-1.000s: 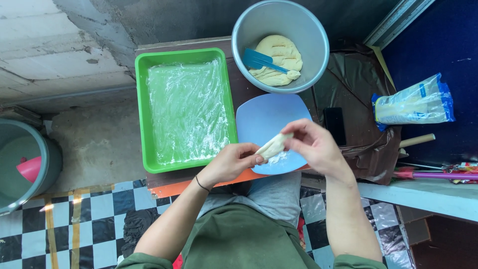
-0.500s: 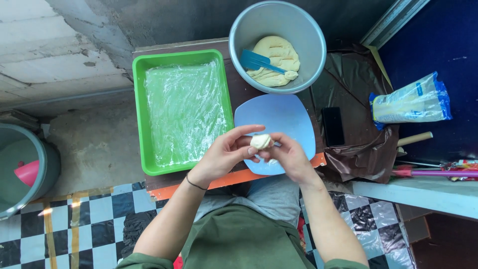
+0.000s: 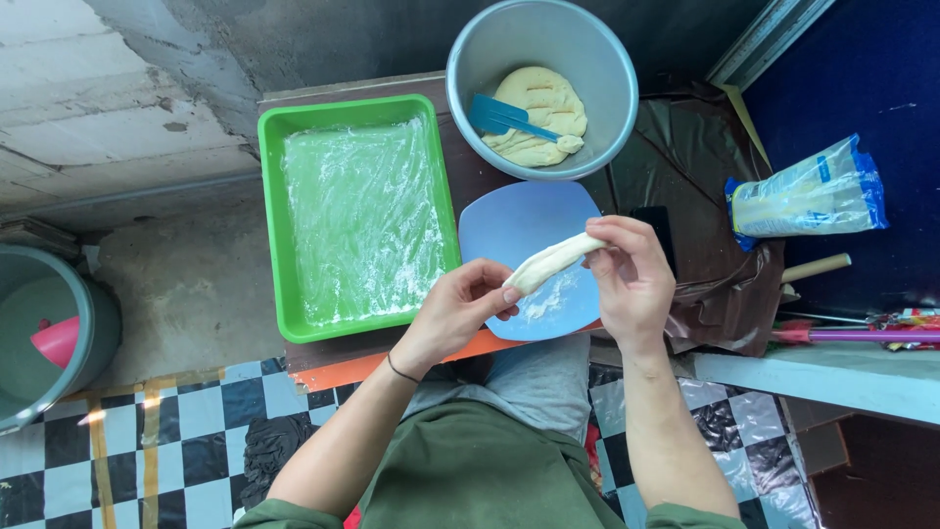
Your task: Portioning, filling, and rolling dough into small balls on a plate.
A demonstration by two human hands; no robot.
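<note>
The left hand (image 3: 460,312) and right hand (image 3: 632,279) each pinched one end of a dough strip (image 3: 551,261), maybe stretched, above the blue plate (image 3: 519,220).

Olive-green rolled sleeves, grey trousers, and 1 thin dark band (image 3: 396,367) on the left wrist.

Only real package here is a clear plastic bag with blue ends (image 3: 808,193), holding something pale, lying on its side at the right on the dark blue surface. No signs or screens I can make out.
</note>
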